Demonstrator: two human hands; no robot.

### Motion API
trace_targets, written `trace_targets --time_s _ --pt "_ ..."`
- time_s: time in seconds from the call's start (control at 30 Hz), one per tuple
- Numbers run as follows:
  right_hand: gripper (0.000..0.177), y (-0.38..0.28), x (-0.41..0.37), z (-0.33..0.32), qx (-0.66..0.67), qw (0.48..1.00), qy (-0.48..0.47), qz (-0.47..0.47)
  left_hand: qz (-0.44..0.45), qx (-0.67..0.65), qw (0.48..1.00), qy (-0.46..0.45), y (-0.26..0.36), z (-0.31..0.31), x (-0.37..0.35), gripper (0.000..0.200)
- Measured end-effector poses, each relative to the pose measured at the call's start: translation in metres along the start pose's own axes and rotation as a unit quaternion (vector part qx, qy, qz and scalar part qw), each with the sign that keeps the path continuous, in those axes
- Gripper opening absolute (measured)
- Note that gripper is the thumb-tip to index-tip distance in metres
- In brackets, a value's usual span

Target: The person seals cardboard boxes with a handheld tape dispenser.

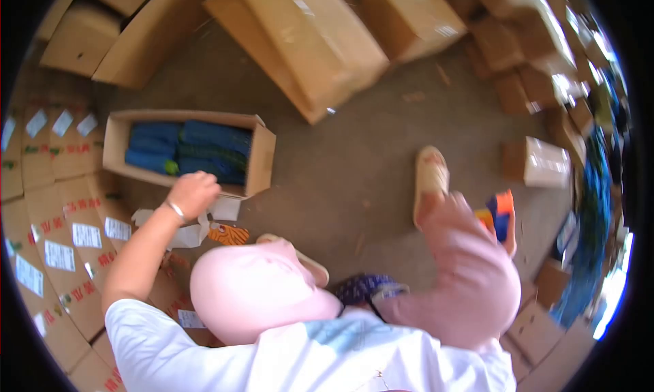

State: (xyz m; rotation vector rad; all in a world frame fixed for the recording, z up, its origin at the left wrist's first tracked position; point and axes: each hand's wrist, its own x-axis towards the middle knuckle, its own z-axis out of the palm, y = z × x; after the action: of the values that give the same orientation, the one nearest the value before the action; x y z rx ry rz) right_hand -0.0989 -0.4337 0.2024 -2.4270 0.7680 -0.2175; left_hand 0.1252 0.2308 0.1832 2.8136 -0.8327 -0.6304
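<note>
My left hand (pixel 194 194) is at the near edge of an open cardboard box (pixel 266 161), with its fingers curled in. Whatever these fingers hold, if anything, is hidden. Inside the box lie several dark blue-green wrapped bundles (pixel 214 136), and a small bright green bit (pixel 172 167) shows just beyond my fingers. On the right, partly behind my knee, my right hand (pixel 513 240) is closed around an orange and blue tape dispenser (pixel 503 215). Most of that hand is out of sight.
Stacked cartons with white labels (pixel 58 255) line the left side. Large brown boxes (pixel 306 44) stand ahead, and a small taped box (pixel 538 161) sits at right. White paper scraps (pixel 187 235) and an orange striped piece (pixel 228 234) lie by my foot. Blue material (pixel 586 221) hangs far right.
</note>
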Motion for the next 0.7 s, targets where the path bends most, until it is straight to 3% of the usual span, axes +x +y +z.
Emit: trace_targets --time_s 0.17,0.33,0.53,0.63,0.7 --pt "0.064 0.011 -0.036 -0.053 0.017 0.989 0.147 -0.025 0.148 0.030 0.980 -0.129 0.130 0.029 0.083 0.019" --pt "0.062 0.062 -0.064 -0.098 0.062 0.961 0.264 0.050 0.143 0.093 0.981 -0.092 0.237 0.047 0.137 0.019" --pt "0.064 0.132 -0.062 -0.086 0.168 0.954 0.231 0.096 0.162 0.057 0.984 -0.034 0.387 0.082 0.174 0.017" --pt "0.066 0.162 -0.053 -0.076 0.163 0.966 0.201 0.026 0.203 0.009 0.979 -0.017 0.486 0.112 0.191 0.015" --pt "0.070 0.173 -0.044 -0.078 0.146 0.978 0.149 0.029 0.232 -0.014 0.972 -0.020 0.552 0.133 0.197 0.016"
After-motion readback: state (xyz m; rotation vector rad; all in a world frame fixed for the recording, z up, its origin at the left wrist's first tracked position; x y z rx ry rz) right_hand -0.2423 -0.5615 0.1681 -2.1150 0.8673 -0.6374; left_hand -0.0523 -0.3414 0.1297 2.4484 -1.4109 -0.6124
